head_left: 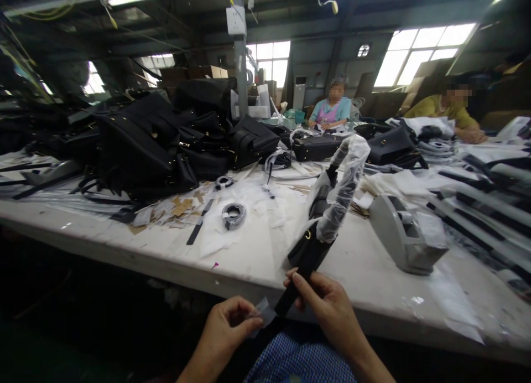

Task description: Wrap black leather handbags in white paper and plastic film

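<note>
My right hand (326, 300) is closed round the end of a black strap (287, 299) at the table's front edge. Beyond my fingers, the strap joins a black bag (309, 247) with a small gold ring, and a handle wrapped in clear plastic (344, 195) arches up from it. To the left, my left hand (232, 322) pinches a small piece of clear film (265, 312) between thumb and fingers, close to the strap's end. Whether the film touches the strap I cannot tell.
Black bags (136, 145) are heaped at the back left. A grey tape dispenser (406, 233) stands right of the bag, near plastic-wrapped straps (489, 206). Wrapped coils (233, 215) and paper scraps (174, 208) lie on the white table (249, 261). Two people sit across it.
</note>
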Motion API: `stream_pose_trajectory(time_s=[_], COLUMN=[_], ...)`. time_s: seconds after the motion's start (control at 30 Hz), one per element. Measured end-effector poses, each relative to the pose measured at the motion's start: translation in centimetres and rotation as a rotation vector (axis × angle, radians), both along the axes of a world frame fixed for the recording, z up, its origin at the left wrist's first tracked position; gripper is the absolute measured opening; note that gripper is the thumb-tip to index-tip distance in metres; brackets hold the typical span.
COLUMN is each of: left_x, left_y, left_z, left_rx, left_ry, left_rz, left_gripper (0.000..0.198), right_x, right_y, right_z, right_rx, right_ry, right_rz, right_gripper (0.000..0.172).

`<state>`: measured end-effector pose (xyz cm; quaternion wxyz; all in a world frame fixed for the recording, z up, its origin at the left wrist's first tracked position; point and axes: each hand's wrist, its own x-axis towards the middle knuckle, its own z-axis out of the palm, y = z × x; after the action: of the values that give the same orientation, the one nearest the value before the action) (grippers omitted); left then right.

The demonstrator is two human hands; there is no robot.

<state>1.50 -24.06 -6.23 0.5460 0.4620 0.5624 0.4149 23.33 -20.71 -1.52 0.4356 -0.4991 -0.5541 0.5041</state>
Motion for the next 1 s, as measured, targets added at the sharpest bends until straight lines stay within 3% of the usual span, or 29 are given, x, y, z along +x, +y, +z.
stream_pose_trajectory(time_s=[0.33, 1.0], left_x=[0.1, 1.0], left_y=[-0.3, 0.2], left_z=[-1.8, -0.2], left_rx=[0.028, 0.009], left_ry=[-0.052, 0.001], left_rz=[-0.012, -0.083], left_gripper=[0.027, 0.019], right_x=[-0.6, -0.6], right_y=[-0.1, 0.1], right_z=[0.3, 0.2], right_rx=[0.010, 0.026], right_ry=[0.012, 0.025], right_rz=[-0.025, -0.021], right_gripper=[0.047, 0.046])
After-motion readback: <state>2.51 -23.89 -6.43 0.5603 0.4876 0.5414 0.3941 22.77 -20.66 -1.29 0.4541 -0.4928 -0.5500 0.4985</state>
